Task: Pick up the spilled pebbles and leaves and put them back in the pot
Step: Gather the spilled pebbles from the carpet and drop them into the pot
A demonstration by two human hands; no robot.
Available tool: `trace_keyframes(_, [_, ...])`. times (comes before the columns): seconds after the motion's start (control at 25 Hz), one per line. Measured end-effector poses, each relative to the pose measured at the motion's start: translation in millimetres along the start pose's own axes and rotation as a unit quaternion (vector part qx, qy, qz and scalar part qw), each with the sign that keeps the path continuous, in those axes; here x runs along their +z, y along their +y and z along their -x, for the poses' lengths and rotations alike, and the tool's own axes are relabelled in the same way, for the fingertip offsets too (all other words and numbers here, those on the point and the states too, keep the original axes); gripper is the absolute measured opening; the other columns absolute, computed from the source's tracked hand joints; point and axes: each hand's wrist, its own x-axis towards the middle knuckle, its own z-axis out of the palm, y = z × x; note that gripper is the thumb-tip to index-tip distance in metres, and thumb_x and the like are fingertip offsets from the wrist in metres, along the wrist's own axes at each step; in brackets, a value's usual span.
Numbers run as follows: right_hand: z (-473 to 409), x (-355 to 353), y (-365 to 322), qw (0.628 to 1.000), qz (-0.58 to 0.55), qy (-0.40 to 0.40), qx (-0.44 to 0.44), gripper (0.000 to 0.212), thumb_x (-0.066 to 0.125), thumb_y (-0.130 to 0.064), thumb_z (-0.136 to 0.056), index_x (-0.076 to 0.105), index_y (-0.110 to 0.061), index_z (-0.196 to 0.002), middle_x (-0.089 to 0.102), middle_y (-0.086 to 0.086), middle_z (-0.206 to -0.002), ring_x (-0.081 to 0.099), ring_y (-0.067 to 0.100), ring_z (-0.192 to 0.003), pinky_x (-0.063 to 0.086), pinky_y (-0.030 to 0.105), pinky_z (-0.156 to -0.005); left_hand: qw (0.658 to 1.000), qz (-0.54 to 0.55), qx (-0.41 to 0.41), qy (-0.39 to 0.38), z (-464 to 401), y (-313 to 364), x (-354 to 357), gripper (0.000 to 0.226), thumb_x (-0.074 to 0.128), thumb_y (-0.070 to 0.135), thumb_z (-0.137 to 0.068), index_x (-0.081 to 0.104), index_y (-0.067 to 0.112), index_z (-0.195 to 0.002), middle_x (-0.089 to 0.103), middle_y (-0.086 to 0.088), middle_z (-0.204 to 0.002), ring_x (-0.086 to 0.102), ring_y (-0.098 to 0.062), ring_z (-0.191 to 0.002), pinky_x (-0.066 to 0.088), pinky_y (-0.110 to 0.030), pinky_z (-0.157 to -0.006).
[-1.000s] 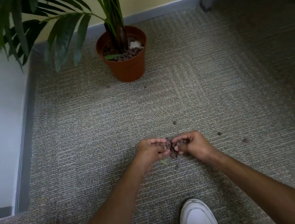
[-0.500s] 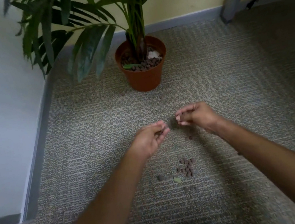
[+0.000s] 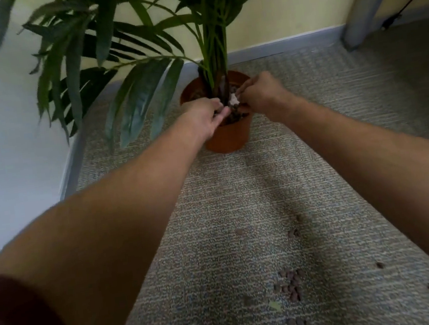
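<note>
**A:** Where are the hands?

**B:** Both are over the pot, close together. The left hand has its fingers curled in over the dark pebbles in the pot. The right hand is bunched too, with its fingertips pointing down near the plant stems.

**A:** Are they holding anything?

**B:** The picture is blurry there, so I cannot tell if pebbles are in the fingers of either hand. The fingers may be pinching some.

**A:** Where is the pot?

**B:** It stands on the carpet near the corner of the room, by the wall edge. The hands are right on top of it.

**A:** And the spilled stuff?

**B:** A little heap of spilled pebbles lies on the carpet, well apart from the hands, toward the near edge. A small leaf lies just beside the heap. A few single pebbles sit scattered around.
</note>
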Motion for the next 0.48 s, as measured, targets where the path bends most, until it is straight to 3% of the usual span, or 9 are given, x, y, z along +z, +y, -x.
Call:
trace_keyframes(0.08, [4, 0, -2, 0.998, -0.051, -0.025, 0.008, 0.014, 0.056, 0.003, -0.086, 0.063, -0.004, -0.077, 0.06, 0.008, -0.079, 0.063, 0.019, -0.073, 0.06, 0.034, -0.066, 0.999, -0.033, 0.017, 0.016, -9, 3, 2, 0.029, 0.045, -0.013, -0.091, 0.056, -0.008, -0.118, 0.058, -0.019, -0.12, 0.059, -0.03, -0.114, 0.054, -0.02, -0.048])
trace_keyframes(0.2, [6, -3, -7, 0.991, -0.108, -0.085, 0.002, 0.025, 0.042, 0.007, -0.09, 0.062, -0.006, -0.086, 0.06, 0.01, -0.091, 0.062, 0.025, -0.089, 0.058, 0.041, -0.079, 0.994, -0.083, 0.067, 0.019, -16, 5, 2, 0.031, 0.046, -0.008, -0.093, 0.058, -0.002, -0.12, 0.062, -0.015, -0.118, 0.065, -0.025, -0.101, 0.057, -0.021, -0.058])
trace_keyframes(0.32, [9, -2, -8, 0.991, -0.08, -0.11, -0.013, 0.032, 0.036, 0.007, -0.089, 0.064, -0.007, -0.095, 0.061, 0.016, -0.101, 0.061, 0.031, -0.095, 0.057, 0.041, -0.076, 0.985, -0.134, 0.104, 0.019, -18, -2, 3, 0.025, 0.045, -0.002, -0.095, 0.065, 0.007, -0.107, 0.065, -0.012, -0.108, 0.065, -0.019, -0.082, 0.057, -0.023, -0.051])
trace_keyframes(0.48, [12, -4, 1, 0.993, -0.045, -0.093, -0.063, 0.03, 0.04, 0.01, -0.082, 0.065, -0.006, -0.088, 0.062, 0.014, -0.086, 0.062, 0.027, -0.084, 0.053, 0.038, -0.07, 0.93, -0.274, 0.236, 0.057, -28, -9, -4, 0.028, 0.048, 0.002, -0.092, 0.07, 0.018, -0.097, 0.066, -0.005, -0.11, 0.065, -0.016, -0.091, 0.06, -0.031, -0.075])
